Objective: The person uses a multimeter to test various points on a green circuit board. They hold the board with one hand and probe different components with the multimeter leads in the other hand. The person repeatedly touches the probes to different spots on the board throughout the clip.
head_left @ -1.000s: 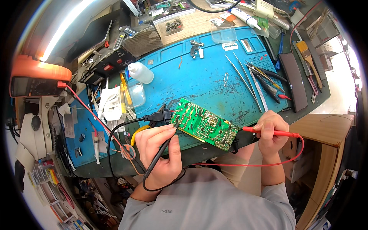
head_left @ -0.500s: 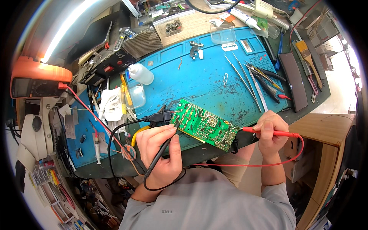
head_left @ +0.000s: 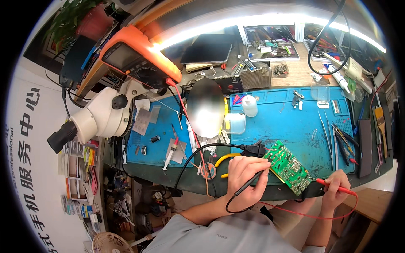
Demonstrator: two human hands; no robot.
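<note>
A green circuit board point(head_left: 290, 163) lies tilted at the front edge of the blue mat point(head_left: 274, 122), its soldered side up. My left hand point(head_left: 241, 179) is closed round a black test probe point(head_left: 247, 185), with its tip at the board's left end; fingers partly hide the contact point. On the right, my right hand point(head_left: 336, 189) grips a red test probe point(head_left: 322, 182), whose tip reaches the board's lower right corner. A black power plug point(head_left: 253, 149) is beside the board's upper left end. An orange multimeter point(head_left: 141, 63), with a red lead plugged in, stands at the upper left.
A white microscope point(head_left: 95, 114) stands on the left. Yellow-handled pliers point(head_left: 225, 159) and a solder spool point(head_left: 208, 170) lie near the front edge. A white bottle point(head_left: 249, 106) stands behind the board. Tweezers point(head_left: 327, 139) and a dark phone point(head_left: 364, 147) lie at right.
The view has swung left, so the bench appears farther right and the multimeter and microscope show more fully. Both hands still hold their probes at the board.
</note>
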